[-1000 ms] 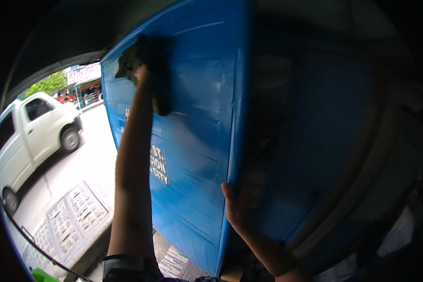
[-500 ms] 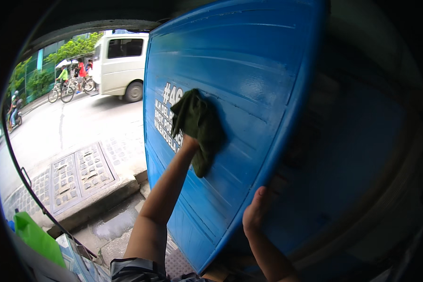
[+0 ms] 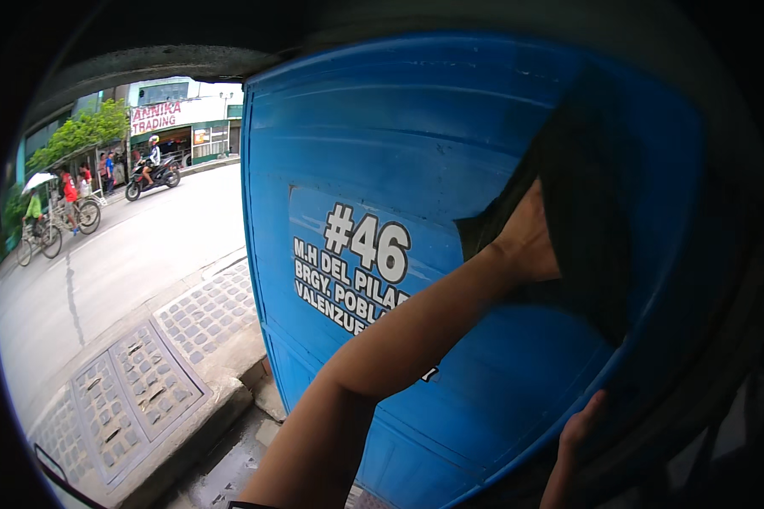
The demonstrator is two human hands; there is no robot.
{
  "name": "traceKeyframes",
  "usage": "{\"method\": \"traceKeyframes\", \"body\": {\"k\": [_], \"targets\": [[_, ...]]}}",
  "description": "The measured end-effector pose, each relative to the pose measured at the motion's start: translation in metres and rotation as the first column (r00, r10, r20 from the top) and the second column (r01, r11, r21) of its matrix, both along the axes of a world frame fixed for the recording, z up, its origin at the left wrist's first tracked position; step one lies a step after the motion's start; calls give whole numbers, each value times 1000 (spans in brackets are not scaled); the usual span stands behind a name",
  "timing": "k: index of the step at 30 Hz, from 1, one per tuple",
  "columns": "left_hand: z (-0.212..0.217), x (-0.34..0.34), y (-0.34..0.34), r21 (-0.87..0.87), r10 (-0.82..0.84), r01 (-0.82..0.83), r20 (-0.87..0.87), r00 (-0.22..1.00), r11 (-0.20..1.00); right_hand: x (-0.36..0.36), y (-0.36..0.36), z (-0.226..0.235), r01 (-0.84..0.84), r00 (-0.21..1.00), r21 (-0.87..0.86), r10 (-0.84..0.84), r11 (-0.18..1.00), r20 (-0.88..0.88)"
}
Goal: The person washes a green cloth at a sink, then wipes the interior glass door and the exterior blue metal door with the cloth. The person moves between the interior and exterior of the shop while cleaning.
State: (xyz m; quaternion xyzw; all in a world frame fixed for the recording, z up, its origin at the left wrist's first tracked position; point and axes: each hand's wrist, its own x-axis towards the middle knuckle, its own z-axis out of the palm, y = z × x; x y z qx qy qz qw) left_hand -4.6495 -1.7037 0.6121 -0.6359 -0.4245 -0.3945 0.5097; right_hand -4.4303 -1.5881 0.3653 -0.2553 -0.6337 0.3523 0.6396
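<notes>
A blue metal door with pressed ridges and a panel of white lettering fills the middle. My left hand is closed on a dark green cloth and presses it against the door's upper right part. The cloth hangs loosely around the hand, and its right side fades into shadow. Lower down, my right hand holds the door's right edge. Its thumb shows at the rim, while the other fingers are hidden.
Beyond the door's left edge lies a bright street with a motorcycle rider and bicycles. A raised kerb and a framed paving cover lie at lower left. Deep shadow covers the right side.
My left hand has swept the cloth right across the door, uncovering the lettering. The view has turned, and my right hand sits farther right in it. The white van is out of view.
</notes>
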Motion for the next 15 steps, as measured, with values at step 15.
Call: {"method": "traceKeyframes", "body": {"k": [15], "targets": [[114, -257, -76, 86, 555, -560, 79, 828, 824, 17, -1, -9, 242, 958, -140, -213, 960, 192]]}}
